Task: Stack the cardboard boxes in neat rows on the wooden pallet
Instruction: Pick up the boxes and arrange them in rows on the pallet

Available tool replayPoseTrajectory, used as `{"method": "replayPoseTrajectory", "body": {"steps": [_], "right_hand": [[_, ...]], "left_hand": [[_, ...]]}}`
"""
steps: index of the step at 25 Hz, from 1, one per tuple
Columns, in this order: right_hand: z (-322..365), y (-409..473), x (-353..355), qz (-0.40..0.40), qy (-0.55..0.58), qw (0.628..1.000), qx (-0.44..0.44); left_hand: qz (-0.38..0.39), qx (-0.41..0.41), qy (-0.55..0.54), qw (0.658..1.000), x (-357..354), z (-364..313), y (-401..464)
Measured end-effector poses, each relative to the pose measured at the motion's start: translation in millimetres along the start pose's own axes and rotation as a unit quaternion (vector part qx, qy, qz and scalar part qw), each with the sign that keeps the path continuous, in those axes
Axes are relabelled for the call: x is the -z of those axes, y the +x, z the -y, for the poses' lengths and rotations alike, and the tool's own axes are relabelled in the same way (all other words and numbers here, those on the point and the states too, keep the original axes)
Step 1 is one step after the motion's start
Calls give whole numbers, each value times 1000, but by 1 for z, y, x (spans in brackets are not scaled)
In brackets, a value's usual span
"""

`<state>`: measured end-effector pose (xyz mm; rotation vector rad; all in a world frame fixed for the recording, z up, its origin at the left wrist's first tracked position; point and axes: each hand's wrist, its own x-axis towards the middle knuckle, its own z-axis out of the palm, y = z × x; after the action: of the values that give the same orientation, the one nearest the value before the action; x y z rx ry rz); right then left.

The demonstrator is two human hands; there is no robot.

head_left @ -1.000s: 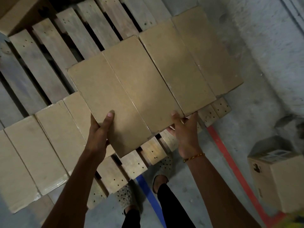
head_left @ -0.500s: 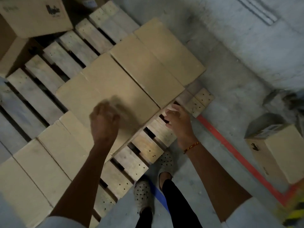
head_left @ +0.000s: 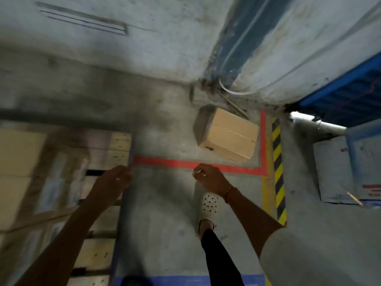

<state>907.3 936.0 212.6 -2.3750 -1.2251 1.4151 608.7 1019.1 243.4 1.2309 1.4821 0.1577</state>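
At the left edge of the frame, blurred by camera motion, flat cardboard boxes (head_left: 18,174) lie side by side on the wooden pallet (head_left: 120,145), whose pale slats with dark nail spots show along its right side, from mid-frame down to the bottom.

Over the pallet's right edge hangs the left hand (head_left: 114,179), its arm reaching up from the lower left corner. The fingers are loosely curled and hold nothing; the hand is blurred, so finer detail cannot be told.

Right of the pallet is bare concrete floor (head_left: 160,213). A red tape line (head_left: 181,163) runs across it from the pallet's corner toward the right, where it turns up the frame. A blue tape strip (head_left: 165,280) lies along the bottom edge.

In the centre, just below the red line, is the right hand (head_left: 208,178), also loosely curled and empty, with a thin bracelet (head_left: 229,194) at the wrist. Under it, a foot in a pale perforated clog (head_left: 209,205) stands on the floor, with a dark trouser leg behind it.

Above the right hand, beyond the red line, a single closed cardboard box (head_left: 228,136) sits on the floor, well apart from the pallet and near the wall corner.

Further right, a yellow-and-black hazard stripe (head_left: 278,172) runs up the frame beside the red tape. At the upper right is a blue rack (head_left: 346,93), and below it a pale panel (head_left: 340,172).
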Motion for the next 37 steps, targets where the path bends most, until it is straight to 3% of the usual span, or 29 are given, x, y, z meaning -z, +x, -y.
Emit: {"method": "replayPoseTrajectory", "body": {"steps": [7,11,13,15,17,21,27,32,35,37], "right_hand": [[-171,191,99,-125,113,982,-83],[-276,275,113,-262,242,899,-253],[-319,300,112,-246,294,876,-294],[-349,315,105,-211,379,858,-276],[-358,319,102,-227,397,857,-238],[-337,290,132,-288,394,855,-177],[-234,196,189,-185,324,919,-131],[-118,83,213,-78,295,952,9],[-54,15,229,-25,300,948,102],[-13,-35,236,-4,292,932,215]], "left_hand": [[83,-33,-14,996,-218,-99,210],[54,6,-3,999,-334,-98,328],[55,23,34,998,-375,-89,368],[92,35,42,994,-401,-78,390],[106,29,49,993,-410,-73,397],[63,-38,58,996,-379,-92,363],[-94,-96,68,989,-273,-144,227],[-263,-19,-12,964,-165,-158,96],[-338,27,-132,931,-102,-147,10],[-354,53,-208,910,-69,-125,-58]]}}
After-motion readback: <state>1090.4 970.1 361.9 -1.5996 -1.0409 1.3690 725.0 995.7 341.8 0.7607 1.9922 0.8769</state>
